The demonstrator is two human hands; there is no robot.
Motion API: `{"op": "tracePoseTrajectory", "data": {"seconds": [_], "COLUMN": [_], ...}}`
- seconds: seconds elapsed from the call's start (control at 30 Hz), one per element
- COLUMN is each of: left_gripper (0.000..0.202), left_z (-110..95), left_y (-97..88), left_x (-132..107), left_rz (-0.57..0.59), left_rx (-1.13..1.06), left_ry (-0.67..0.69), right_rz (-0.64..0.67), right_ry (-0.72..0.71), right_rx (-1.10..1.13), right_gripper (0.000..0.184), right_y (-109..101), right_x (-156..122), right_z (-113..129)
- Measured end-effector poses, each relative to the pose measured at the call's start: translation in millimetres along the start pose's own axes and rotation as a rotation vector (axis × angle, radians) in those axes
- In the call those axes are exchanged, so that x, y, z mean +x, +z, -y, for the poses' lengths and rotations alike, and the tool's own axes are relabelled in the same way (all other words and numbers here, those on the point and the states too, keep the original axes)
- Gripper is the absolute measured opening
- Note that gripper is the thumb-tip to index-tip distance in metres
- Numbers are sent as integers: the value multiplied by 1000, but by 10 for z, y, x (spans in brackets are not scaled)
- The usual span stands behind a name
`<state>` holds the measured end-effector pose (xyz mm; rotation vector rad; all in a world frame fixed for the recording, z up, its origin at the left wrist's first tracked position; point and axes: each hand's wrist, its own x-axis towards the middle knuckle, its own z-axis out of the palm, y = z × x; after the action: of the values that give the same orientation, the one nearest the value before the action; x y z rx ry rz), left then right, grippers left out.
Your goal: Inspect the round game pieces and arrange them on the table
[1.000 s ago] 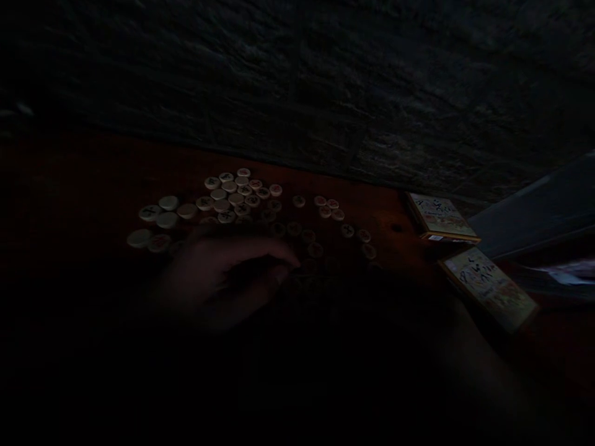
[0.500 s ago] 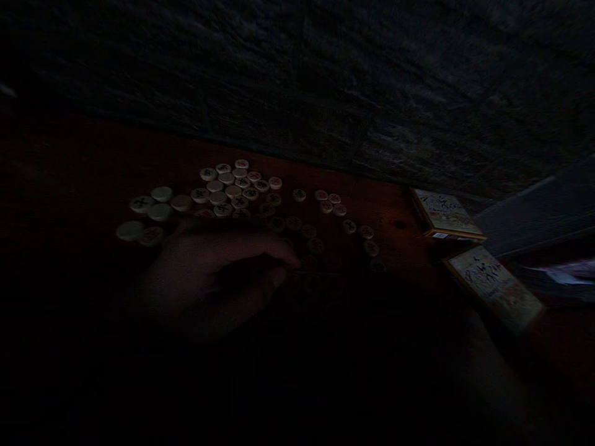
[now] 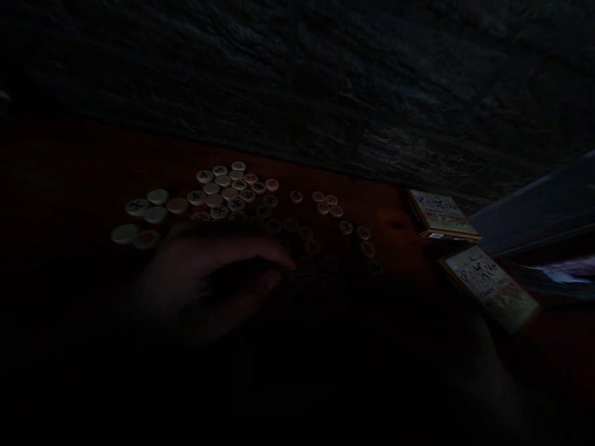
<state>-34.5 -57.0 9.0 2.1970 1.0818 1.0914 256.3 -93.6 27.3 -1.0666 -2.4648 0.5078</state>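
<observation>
In deep shadow, my left hand reaches in over the wooden table, its thumb and forefinger curled together in a pinch. A thin pale line runs right from the fingertips; I cannot make out what it belongs to. Several round Chinese chess pieces with red or black characters lie just beyond this hand, some showing blank faces. More chess pieces lie dimly to the right of the fingertips. My right hand is a faint shape at the lower right, below the boxes. Its fingers are lost in the dark.
Two printed boxes lie at the right of the wooden table. A dark stone-patterned wall rises behind the table's far edge. Loose chess pieces are spread between the main cluster and the boxes.
The whole view has shifted slightly, with pieces and boxes a little further left. My left hand keeps its pinch in nearly the same place. No piece has visibly moved.
</observation>
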Motion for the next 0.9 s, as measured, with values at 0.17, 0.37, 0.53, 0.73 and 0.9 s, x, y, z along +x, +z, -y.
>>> {"op": "tracePoseTrajectory", "data": {"seconds": [0.17,0.37,0.53,0.73,0.9], "left_gripper": [15,13,14,15,15], "left_z": [43,208,289,281,294], "left_y": [-38,-80,-101,-101,-71], "left_x": [38,162,260,255,235], "left_rz": [-35,-180,-155,-53,20], "left_rx": [-17,-1,82,155,154], "left_ry": [-15,-70,-84,-65,-40], "right_rz": [-199,-368,-417,-422,-338], "right_ry": [13,71,166,274,312], "right_rx": [-40,-60,1,123,196], "right_gripper": [15,10,14,17,19], "right_y": [-31,-30,-17,-17,11], "right_x": [80,231,301,335,313], "right_z": [-41,-312,-506,-566,-597]}}
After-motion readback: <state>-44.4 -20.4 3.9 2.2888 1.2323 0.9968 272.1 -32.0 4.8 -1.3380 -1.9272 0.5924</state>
